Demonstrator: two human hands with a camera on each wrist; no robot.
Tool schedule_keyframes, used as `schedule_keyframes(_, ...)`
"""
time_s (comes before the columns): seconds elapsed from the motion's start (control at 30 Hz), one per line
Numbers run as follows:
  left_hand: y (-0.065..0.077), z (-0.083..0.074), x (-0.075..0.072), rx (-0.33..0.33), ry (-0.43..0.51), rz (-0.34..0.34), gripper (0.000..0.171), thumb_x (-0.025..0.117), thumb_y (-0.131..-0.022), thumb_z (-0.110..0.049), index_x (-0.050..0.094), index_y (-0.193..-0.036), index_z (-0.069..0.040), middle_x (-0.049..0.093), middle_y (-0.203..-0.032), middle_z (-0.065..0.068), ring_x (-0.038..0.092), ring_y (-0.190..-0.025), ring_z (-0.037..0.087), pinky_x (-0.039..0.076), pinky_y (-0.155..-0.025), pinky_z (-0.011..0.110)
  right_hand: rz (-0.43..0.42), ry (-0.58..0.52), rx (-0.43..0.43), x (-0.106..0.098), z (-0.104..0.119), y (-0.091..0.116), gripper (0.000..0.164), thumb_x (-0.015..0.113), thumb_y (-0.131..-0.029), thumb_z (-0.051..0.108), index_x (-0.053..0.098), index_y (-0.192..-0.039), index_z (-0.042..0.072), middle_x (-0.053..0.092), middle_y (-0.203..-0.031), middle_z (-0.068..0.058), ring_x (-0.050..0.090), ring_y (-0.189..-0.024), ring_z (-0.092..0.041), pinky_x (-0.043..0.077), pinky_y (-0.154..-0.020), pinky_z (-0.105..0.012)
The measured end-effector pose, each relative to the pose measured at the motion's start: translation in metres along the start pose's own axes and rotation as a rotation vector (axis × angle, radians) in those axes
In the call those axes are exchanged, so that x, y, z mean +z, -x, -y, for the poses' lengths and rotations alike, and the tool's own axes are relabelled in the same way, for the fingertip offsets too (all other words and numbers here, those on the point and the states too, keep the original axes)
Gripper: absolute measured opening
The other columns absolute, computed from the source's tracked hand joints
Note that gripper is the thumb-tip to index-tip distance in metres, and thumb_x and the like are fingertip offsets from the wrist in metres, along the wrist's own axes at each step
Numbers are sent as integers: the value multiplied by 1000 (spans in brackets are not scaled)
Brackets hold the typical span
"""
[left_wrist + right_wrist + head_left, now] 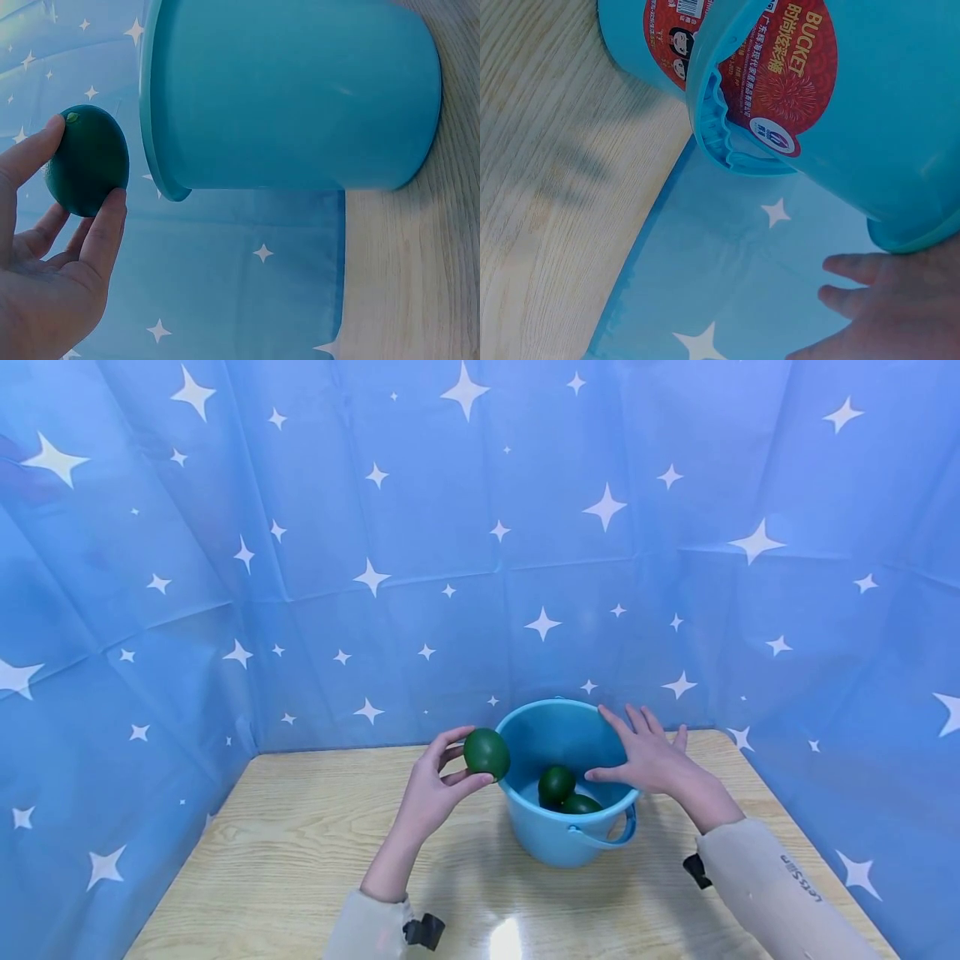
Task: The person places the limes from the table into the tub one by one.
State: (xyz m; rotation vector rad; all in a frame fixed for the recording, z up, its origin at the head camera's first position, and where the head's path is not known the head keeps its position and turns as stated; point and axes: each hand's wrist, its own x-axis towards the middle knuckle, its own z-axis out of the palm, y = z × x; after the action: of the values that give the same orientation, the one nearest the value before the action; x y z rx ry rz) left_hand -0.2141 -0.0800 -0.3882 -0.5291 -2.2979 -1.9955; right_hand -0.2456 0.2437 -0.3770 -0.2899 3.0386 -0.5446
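My left hand (437,781) pinches a dark green avocado (487,755) between thumb and fingertips, at the left rim of a light blue bucket (551,839). A pale stem nub shows on that avocado (88,161) in the left wrist view. Two more dark green avocados (557,785) lie at the bottom of the bucket. Over the bucket's right rim my right hand (651,760) is spread with fairly straight fingers, the thumb reaching over the opening. In the right wrist view its fingers (855,281) show just past the rim.
The bucket stands on a light wooden table (300,835), its handle (611,837) hanging at the front right. A red label (787,82) is on its side. Blue star-printed cloth (420,527) encloses the table's back and sides.
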Motion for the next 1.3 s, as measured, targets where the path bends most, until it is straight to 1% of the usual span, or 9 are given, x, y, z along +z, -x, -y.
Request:
schedule_keyframes(0.43,-5,-3,4,22,-1,15,62,79,-85,-13,52,-141,-15,52,-144,8,55,-131,31,59,-94,31,0,1,3,1,0,-1,111,72,-77,67,19,-159,13,12,-161,-34,4,-145,-59,-1,-104,-89)
schedule_keyframes(0.77,-10,-6,8,49,-18,34,62,80,-85,-15,52,-141,-13,53,-144,8,55,-131,31,59,-94,35,-1,-3,5,1,0,-1,111,72,-78,66,19,-159,13,11,-161,-34,5,-145,-59,-2,-104,-89)
schedule_keyframes(1.07,-12,-13,12,37,-23,40,62,80,-85,-15,52,-141,-16,51,-143,7,55,-131,29,59,-95,37,-5,0,0,1,0,0,110,72,-78,66,19,-159,13,12,-161,-34,5,-145,-59,-1,-104,-89)
schedule_keyframes(1.3,-14,-15,16,50,-30,47,61,79,-86,-13,52,-141,-15,52,-143,9,56,-131,31,59,-95,38,-6,-6,1,2,-1,-1,110,71,-78,66,19,-159,13,11,-161,-34,4,-145,-59,-2,-104,-89)
